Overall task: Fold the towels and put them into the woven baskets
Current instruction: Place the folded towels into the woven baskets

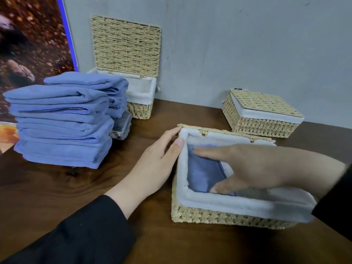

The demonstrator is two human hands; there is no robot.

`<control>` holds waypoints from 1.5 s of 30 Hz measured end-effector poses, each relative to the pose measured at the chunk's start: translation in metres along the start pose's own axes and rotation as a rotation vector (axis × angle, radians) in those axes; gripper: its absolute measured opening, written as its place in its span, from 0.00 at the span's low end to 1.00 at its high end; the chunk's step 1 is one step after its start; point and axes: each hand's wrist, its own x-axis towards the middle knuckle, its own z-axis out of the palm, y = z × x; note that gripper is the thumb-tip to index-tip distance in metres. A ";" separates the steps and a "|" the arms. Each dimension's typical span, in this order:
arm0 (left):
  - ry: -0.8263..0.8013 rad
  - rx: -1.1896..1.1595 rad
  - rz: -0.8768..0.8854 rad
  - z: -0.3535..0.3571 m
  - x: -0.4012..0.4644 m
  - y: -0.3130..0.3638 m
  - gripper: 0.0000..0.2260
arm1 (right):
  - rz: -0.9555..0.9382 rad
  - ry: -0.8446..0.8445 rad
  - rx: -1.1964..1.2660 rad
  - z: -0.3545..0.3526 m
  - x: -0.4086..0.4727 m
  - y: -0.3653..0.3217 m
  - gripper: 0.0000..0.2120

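A woven basket (pixel 224 217) with a white cloth lining stands open in front of me. A folded blue towel (pixel 203 172) lies inside it at the left end. My right hand (pixel 253 166) reaches into the basket with flat, spread fingers resting on that towel. My left hand (pixel 160 159) holds the basket's left rim, thumb over the lining. Two stacks of folded blue towels (pixel 62 126) sit on the table to the left.
A second basket (pixel 140 96) stands open at the back against the grey wall, its lid (pixel 126 45) upright. A third, smaller basket (pixel 261 113) with its lid shut sits at the back right. A checked cloth (pixel 122 128) lies behind the towel stacks. The table (pixel 76 187) is dark wood.
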 end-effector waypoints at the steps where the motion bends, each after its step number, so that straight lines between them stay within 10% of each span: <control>1: -0.007 0.002 0.002 0.000 0.000 0.000 0.21 | 0.029 -0.052 -0.016 0.003 0.003 0.002 0.40; 11: -0.005 0.029 0.016 -0.001 0.001 0.002 0.20 | 0.034 -0.098 -0.099 0.013 0.022 0.002 0.33; 16: 0.278 0.246 0.249 -0.010 -0.006 0.014 0.15 | 0.005 -0.143 0.019 0.011 0.017 0.011 0.40; 21: 0.733 0.460 0.658 -0.060 -0.016 0.030 0.12 | -0.041 0.397 0.276 -0.023 0.014 -0.008 0.19; 26: 0.934 0.584 0.514 -0.108 -0.016 0.018 0.12 | -0.120 0.648 0.399 -0.046 0.036 -0.058 0.09; 38: 0.966 0.403 0.268 -0.124 -0.015 -0.001 0.19 | 0.027 0.415 0.930 -0.047 0.161 -0.140 0.21; 45: 0.998 0.368 0.320 -0.124 -0.016 -0.001 0.19 | 0.006 0.410 0.843 -0.041 0.177 -0.151 0.23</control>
